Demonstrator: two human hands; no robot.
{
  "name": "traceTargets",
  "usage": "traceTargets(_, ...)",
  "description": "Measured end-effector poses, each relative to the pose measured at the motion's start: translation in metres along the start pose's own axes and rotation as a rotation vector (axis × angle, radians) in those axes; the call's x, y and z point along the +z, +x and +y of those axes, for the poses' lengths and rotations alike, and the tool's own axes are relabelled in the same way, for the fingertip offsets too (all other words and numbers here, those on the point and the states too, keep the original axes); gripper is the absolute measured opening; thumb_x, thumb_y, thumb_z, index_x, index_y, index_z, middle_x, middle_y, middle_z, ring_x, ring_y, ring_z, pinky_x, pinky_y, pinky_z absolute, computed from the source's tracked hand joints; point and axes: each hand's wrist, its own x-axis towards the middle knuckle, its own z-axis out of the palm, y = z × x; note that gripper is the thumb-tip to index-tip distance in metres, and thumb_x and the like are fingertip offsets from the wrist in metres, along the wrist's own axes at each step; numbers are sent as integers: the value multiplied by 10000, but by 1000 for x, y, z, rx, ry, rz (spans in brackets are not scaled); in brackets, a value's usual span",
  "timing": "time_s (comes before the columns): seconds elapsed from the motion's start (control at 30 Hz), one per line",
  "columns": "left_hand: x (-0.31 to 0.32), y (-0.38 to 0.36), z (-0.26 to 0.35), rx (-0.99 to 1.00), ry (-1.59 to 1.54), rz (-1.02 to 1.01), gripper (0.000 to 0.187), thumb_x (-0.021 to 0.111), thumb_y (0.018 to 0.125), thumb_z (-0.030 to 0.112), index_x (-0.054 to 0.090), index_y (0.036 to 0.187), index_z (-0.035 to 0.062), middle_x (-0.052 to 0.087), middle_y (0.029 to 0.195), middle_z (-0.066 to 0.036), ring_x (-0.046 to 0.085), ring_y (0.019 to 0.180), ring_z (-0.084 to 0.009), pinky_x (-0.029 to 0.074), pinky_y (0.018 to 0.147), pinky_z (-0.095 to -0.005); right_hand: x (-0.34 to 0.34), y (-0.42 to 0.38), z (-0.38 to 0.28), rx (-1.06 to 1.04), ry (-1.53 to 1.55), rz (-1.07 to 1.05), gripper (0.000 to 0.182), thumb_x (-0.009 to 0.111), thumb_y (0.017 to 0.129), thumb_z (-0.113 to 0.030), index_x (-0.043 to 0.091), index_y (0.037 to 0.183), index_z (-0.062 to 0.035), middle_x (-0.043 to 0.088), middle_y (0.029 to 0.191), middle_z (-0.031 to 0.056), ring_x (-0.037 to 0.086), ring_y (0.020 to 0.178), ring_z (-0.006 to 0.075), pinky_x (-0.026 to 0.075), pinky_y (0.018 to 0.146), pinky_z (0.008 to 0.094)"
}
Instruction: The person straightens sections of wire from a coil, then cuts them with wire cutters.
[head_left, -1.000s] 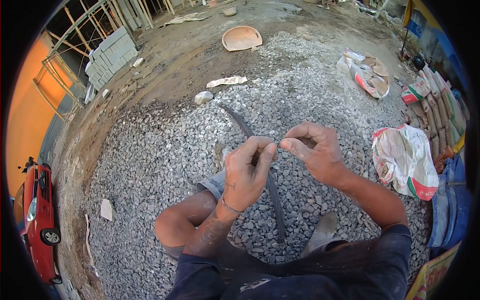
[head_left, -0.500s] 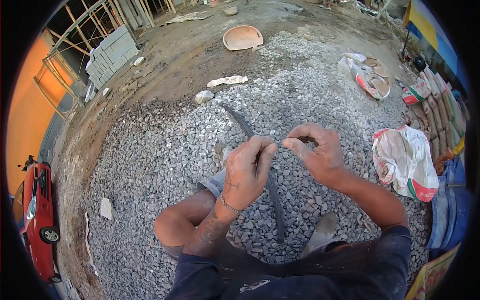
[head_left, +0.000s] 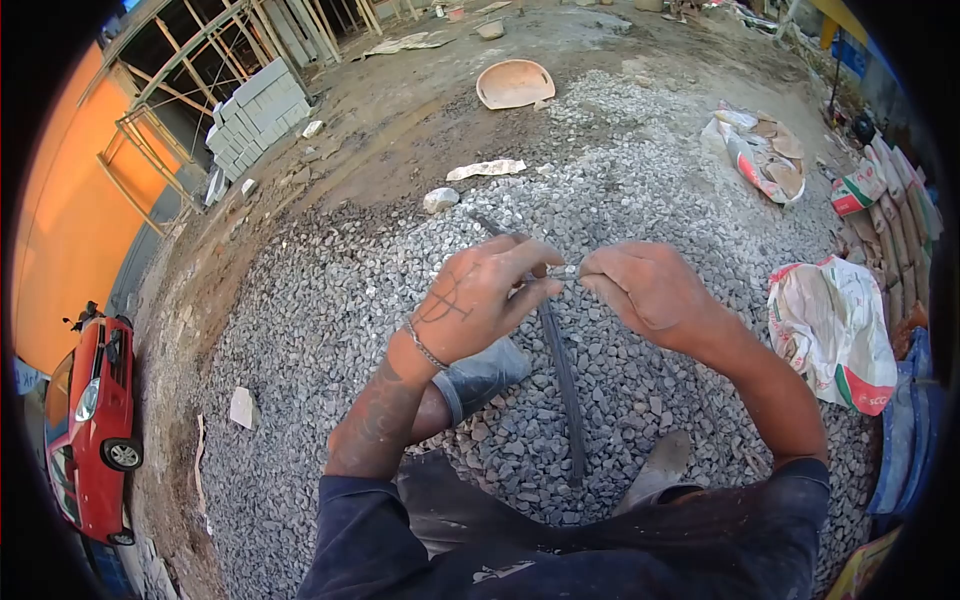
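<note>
Left hand (head_left: 470,297): grip slightly spread, thumb and forefinger a little apart. Right hand (head_left: 652,292): grip pressed together, thumb against fingers. The hands face each other, fingertips near but apart; anything between them is too small to tell.

Below, a long dark strip (head_left: 564,385) lies on grey gravel (head_left: 330,330), running from just past the left hand back toward the person. A dusty boot (head_left: 663,465) stands on the gravel to its right.

Beyond are a pale stone (head_left: 440,200) and, farther, an orange basin (head_left: 515,86) on brown, muddy ground (head_left: 390,125). Far left, grey blocks (head_left: 258,120) are stacked by a pole frame (head_left: 150,130) and an orange wall (head_left: 75,230); a red car (head_left: 103,405) stands nearer. Right, a crumpled white bag (head_left: 832,325) lies near a blue tarp (head_left: 905,425); stacked sacks (head_left: 890,225) sit behind.
</note>
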Motion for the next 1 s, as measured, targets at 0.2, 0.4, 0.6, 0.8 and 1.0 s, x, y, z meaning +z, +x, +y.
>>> traceTargets(0.2, -43, -17, -14, -175, 222, -66, 121, 659, 775, 140, 618, 818, 34, 601, 743, -67, 578, 646, -179, 458, 580, -305, -22, 3, 7, 40, 61, 63, 161, 523, 838, -173, 588, 845, -26, 589, 725, 147, 582, 694, 324, 450, 631, 416)
traceTargets(0.4, -38, -11, -4, -98, 147, -66, 84, 648, 774, 101, 602, 789, 32, 582, 691, -64, 557, 615, -176, 439, 548, -297, -23, 5, 7, 25, 34, 62, 174, 522, 837, -187, 604, 846, -34, 596, 726, 144, 585, 688, 322, 453, 631, 409)
traceTargets(0.6, -24, -8, 2, -134, 175, -48, 83, 632, 774, 78, 567, 794, 30, 553, 668, -69, 538, 579, -176, 422, 526, -299, -28, 1, 6, 67, -12, 68, 166, 529, 832, -205, 610, 836, -61, 609, 726, 121, 594, 691, 312, 458, 634, 409)
traceTargets(0.8, -26, -8, 2, -112, 382, 73, 89, 641, 753, 76, 565, 781, 41, 563, 693, -81, 559, 586, -196, 435, 531, -314, -20, 4, 2, 94, -16, 138, 144, 538, 834, -195, 610, 823, -71, 616, 723, 110, 602, 678, 294, 461, 614, 402)
traceTargets(1.0, -38, 14, 10, -103, 637, 286, 124, 622, 786, 137, 568, 894, 107, 577, 570, -78, 587, 518, -242, 434, 471, -342, -9, 9, -3, -15, 40, 384, 93, 578, 812, -136, 600, 826, -47, 612, 714, 119, 600, 649, 285, 467, 578, 372)
